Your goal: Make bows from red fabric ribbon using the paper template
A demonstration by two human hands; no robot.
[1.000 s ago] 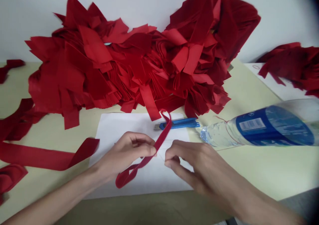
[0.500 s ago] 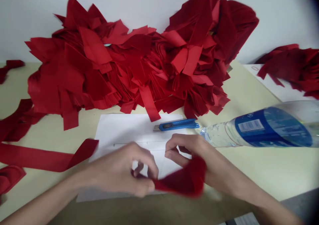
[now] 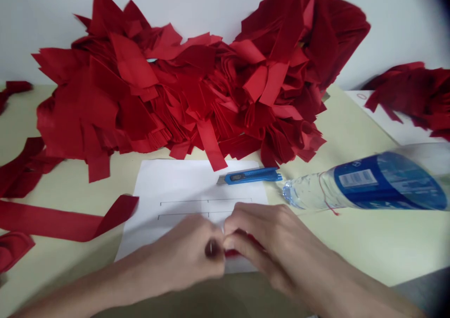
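Note:
Over the lower edge of a white paper sheet [image 3: 176, 182] with ruled black lines, my two hands meet. My left hand [image 3: 197, 252] is closed, its fingertips hidden behind the knuckles and blurred. My right hand [image 3: 263, 243] pinches a red strip [image 3: 231, 253], of which only a small part shows between the fingers. Whether the left fingers also grip the strip is hidden. Above the hands, a blue utility knife [image 3: 249, 176] lies on the sheet with its blade end to the left.
A large heap of red strips [image 3: 183, 93] spans the back. At the right lies a clear bottle with a blue label [image 3: 365, 179]. Loose red strips [image 3: 70, 219] lie at the left; another red pile [image 3: 415, 93] is at the far right.
My hands have come together, and the red loop that hung between them is now mostly hidden. My right hand has closed on the strip. A thin red thread shows at the bottle's neck.

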